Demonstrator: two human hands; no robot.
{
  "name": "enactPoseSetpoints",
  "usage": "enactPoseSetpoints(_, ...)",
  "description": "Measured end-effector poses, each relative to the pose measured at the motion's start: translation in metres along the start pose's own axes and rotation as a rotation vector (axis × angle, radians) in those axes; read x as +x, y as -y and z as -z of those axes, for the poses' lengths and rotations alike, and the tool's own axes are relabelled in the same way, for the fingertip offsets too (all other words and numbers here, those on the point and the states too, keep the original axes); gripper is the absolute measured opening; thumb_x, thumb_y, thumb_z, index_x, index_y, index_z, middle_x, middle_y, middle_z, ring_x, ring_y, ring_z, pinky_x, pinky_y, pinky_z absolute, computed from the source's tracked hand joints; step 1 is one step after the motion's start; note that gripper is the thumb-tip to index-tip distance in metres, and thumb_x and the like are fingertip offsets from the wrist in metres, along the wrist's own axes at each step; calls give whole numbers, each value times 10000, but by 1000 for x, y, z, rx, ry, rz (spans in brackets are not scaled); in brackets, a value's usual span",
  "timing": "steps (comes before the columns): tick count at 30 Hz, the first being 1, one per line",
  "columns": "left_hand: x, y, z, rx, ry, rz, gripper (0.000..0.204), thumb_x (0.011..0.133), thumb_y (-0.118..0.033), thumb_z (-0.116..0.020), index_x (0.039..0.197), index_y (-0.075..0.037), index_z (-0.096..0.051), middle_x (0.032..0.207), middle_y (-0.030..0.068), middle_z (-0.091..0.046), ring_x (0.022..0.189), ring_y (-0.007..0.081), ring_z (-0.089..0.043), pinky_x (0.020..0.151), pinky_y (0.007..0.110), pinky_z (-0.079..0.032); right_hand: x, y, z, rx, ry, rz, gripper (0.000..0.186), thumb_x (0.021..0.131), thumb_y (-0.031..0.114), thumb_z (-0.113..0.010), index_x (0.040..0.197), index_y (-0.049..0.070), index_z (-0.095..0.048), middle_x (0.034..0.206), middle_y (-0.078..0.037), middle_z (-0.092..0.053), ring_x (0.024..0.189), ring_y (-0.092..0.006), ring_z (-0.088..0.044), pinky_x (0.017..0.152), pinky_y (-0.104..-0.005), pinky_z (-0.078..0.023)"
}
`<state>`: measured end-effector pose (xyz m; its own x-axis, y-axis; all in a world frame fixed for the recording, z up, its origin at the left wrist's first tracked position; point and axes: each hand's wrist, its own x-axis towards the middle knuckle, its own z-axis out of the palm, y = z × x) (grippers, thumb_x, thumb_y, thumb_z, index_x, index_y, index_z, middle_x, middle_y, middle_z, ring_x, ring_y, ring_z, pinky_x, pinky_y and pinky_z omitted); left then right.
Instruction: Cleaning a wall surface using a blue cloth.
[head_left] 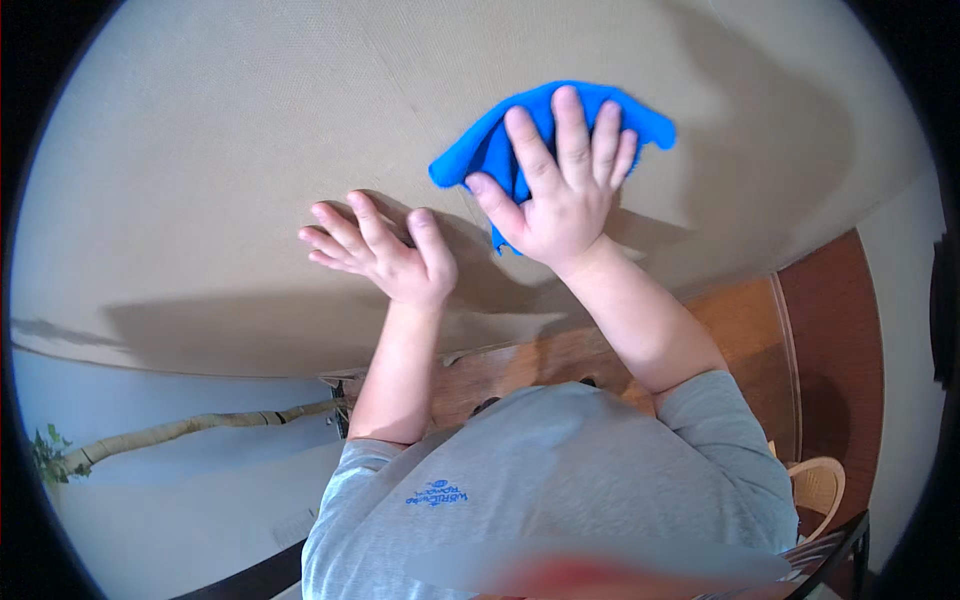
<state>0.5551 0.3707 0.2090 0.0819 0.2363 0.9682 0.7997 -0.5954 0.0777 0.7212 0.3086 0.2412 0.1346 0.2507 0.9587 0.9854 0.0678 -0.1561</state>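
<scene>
A crumpled blue cloth (640, 118) lies on a wide beige surface (250, 120) with a fine texture. My right hand (570, 190) is spread flat over the cloth, fingers apart and pressing it from above; its edges fan out beyond the fingertips. To the left and a little nearer, my left hand (390, 255) rests palm down on or just over the bare beige surface, its fingers and thumb stretched apart and holding nothing. Whether that palm fully touches the surface I cannot tell.
Below the surface's near edge shows a brown wooden floor (740, 320). A bent plant stem (190, 430) with green leaves stands at the lower left. At the lower right is a curved light-wood chair part (820, 490). Broad shadows cross the beige surface.
</scene>
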Motion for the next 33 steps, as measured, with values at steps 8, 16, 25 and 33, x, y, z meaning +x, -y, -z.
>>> enactPoseSetpoints(8,-4,-8,-9,27,-26,9,620,962,-370,-352,1494,-73,-235,1572,182,-91,1452,373,38,1128,503,106,-31,2,-20,-92,-28,135,517,887,539,-498,1374,365,-488,1526,14,-322,1411,-293,-232,1120,-504,-60)
enactPoseSetpoints(16,-12,-17,-5,-5,-9,72,625,947,-374,-388,1492,-95,-264,1568,199,-89,1442,416,35,1119,535,116,-18,-40,6,11,-44,2,661,861,562,-548,1430,247,-426,1545,-119,-255,1427,-411,-122,1112,-562,-7)
enactPoseSetpoints(25,-25,-42,-29,62,-19,47,591,960,-398,-321,1478,-114,-305,1565,188,-123,1439,428,-5,1135,541,66,-32,-12,-5,5,23,63,505,843,521,-571,1323,366,-541,1517,11,-335,1375,-345,-244,1084,-517,-94)
enactPoseSetpoints(33,-23,-37,-24,76,-42,17,584,982,-377,-301,1499,-110,-246,1564,206,-90,1445,404,13,1132,514,97,-14,-99,25,27,-114,-74,717,891,568,-498,1455,142,-375,1550,-198,-184,1425,-454,-57,1105,-587,13)
